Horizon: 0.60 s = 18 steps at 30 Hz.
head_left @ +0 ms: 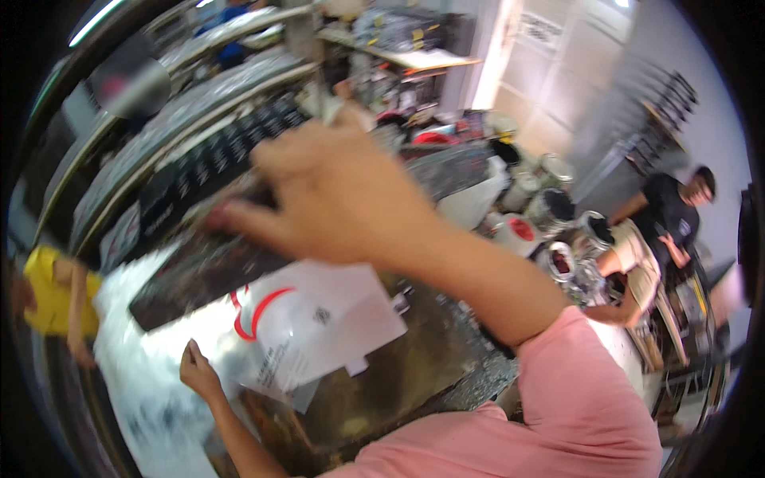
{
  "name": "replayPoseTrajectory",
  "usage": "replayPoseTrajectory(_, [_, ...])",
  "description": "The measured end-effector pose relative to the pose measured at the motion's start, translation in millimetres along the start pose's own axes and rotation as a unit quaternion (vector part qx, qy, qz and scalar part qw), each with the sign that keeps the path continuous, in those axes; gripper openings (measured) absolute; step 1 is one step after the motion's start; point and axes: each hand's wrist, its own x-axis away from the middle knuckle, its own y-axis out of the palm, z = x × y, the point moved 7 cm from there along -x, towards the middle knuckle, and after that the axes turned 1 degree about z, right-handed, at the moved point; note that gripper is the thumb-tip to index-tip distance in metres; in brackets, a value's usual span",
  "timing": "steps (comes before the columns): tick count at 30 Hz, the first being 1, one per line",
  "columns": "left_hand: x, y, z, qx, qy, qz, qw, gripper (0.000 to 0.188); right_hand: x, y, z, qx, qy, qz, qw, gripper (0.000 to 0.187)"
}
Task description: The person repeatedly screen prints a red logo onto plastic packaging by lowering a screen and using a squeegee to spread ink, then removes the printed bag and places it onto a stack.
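My right hand [331, 187] is raised in the middle, blurred, over a dark, stained bar [199, 279]. Its thumb sticks out to the left, apart from the bent fingers, and its tip looks reddish. I see nothing in its grasp. Below it lies a white sheet [343, 311] with red curved shapes and small dark print, with small tabs on its edge. Clear film seems to cover its lower corner. At lower left, my left hand [199, 372] has its fingers pressed together beside a bright, whitish surface [143, 382]; what they pinch, if anything, is too small to tell.
A brown, stained board [382, 390] lies under the sheet. Behind the bar rise slanted racks [199, 119] and a row of black printed packages [215, 171]. Open cans and tubs [550, 207] crowd the right. A person in black [673, 207] is at right, another in yellow [52, 291] at left.
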Motion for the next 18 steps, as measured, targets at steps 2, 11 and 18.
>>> replayPoseTrajectory(2, [11, -47, -19, -0.096, -0.035, 0.031, 0.994, 0.033, 9, 6, 18, 0.017, 0.023, -0.028, 0.999, 0.065])
replayPoseTrajectory(11, [101, -104, 5, -0.242, 0.173, -0.127, 0.946, 0.088, 38, -8, -5, 0.099, -0.017, 0.013, 0.995, 0.063])
replayPoseTrajectory(18, [200, 58, 123, -0.191, 0.326, -0.323, 0.868, 0.120, 25, -14, 19, 0.043, 0.049, -0.067, 0.996, 0.059])
